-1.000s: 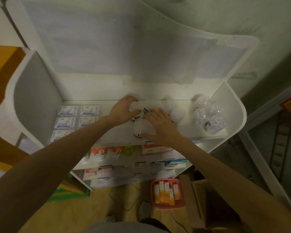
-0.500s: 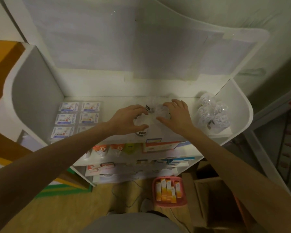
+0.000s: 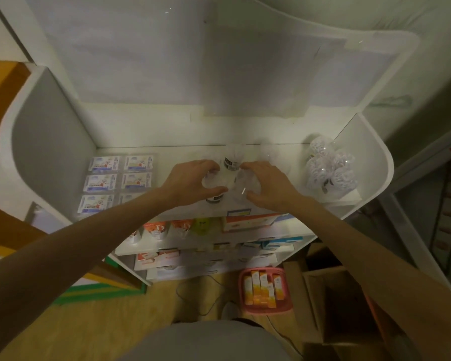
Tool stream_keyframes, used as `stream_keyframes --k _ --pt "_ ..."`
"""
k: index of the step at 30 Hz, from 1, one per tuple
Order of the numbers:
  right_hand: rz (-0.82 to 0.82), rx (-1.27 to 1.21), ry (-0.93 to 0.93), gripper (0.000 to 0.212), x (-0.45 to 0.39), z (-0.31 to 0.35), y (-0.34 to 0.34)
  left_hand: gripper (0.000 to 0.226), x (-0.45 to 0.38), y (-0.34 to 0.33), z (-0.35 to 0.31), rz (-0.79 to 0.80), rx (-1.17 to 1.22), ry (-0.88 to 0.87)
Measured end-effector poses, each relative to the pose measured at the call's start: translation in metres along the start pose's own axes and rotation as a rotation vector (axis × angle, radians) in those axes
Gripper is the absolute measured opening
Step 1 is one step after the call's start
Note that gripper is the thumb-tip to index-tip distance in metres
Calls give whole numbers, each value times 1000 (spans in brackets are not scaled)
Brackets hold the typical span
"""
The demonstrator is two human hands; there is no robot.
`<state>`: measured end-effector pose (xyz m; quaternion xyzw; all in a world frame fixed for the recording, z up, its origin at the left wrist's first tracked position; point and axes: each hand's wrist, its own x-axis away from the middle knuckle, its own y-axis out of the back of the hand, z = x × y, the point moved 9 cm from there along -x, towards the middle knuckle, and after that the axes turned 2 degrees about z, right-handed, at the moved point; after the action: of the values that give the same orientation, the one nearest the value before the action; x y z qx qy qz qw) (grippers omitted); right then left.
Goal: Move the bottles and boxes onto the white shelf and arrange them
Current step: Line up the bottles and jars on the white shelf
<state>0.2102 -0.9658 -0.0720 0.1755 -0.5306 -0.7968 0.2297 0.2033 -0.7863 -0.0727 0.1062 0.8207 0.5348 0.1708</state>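
Bottles (image 3: 215,182) are standing mid-shelf on the top tier of the white shelf (image 3: 370,162), clustered between both hands. The left hand (image 3: 186,181) is curling around one clear bottle; the right hand (image 3: 268,186) is cupping its neighbour (image 3: 245,187). Another bottle (image 3: 231,160) is sitting just behind the fingertips. Being clear plastic, they are probably light, smooth and easy to tip, so gripping around the body seems safest. Flat boxes (image 3: 120,174) are lying to the left, wrapped bottles (image 3: 328,168) to the right. A pink basket (image 3: 264,290) is waiting on the floor.
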Motion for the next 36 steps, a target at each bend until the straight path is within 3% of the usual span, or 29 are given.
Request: stream_keyframes --k 6,8,13,18,21,26,29,31,36 --pt "-152 106 -203 82 1 -8 6 75 7 0 -3 3 -17 -22" --pt "-181 105 -196 78 -1 -7 8 74 9 -1 -1 15 -12 -43" --pt "-55 -109 -47 73 1 7 2 71 14 -4 4 42 15 -80" --pt "-74 -67 -171 81 2 3 1 69 17 -8 5 20 42 -71" --pt "-31 -23 -153 73 2 4 -4 68 18 -9 5 13 55 -68" --pt "-72 -185 -218 69 7 -3 -4 66 21 -11 7 -5 68 -68" --pt "-147 -292 -283 83 15 -9 -7 64 22 -10 7 -18 68 -65" --pt "-127 -259 -313 88 21 -11 -17 63 23 -11 8 -20 74 -57" --pt "-63 -59 -339 77 34 -13 -40 61 24 -10 7 -24 89 -56"
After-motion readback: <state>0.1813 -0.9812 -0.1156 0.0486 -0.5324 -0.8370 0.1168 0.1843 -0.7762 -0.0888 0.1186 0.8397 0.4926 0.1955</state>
